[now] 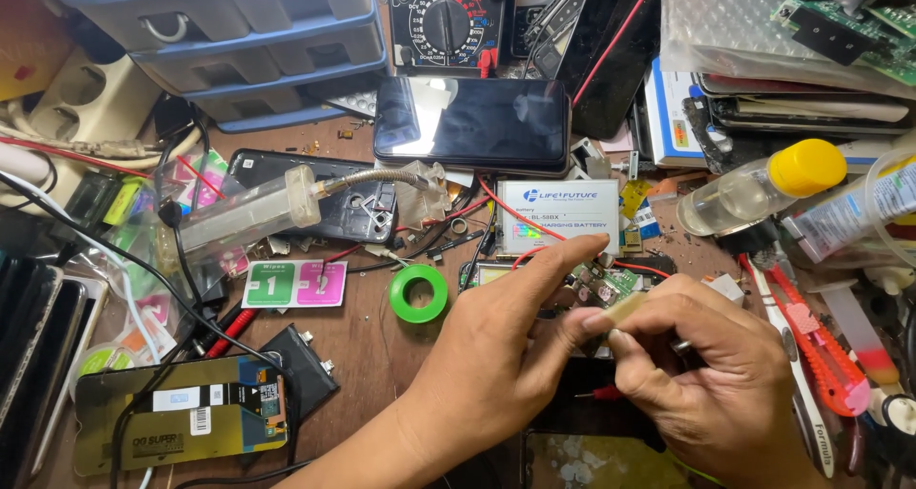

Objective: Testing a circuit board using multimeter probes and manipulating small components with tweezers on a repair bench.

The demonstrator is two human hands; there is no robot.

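Nearest the camera, the left hand [496, 365] and the right hand [711, 379] meet low in the middle of a crowded wooden workbench [367, 355]. Both pinch a small pale yellowish strip [625, 308]: the left thumb and forefinger press on its near end, the right fingertips close on its other end. Just beyond the strip lies a small green circuit board [611, 281] with red wires [520, 217], partly hidden by the left forefinger. Farther off sits a white battery pack [558, 217], and beyond it a dark phone [472, 124] lying face up. To the left are a green roll of tape [418, 293] and a phone frame [181, 413] at the near left. To the right lie a red utility knife [821, 346] and a clear bottle with a yellow cap [763, 186]. Blue drawers [248, 41] and a dial meter [446, 21] stand at the far edge.
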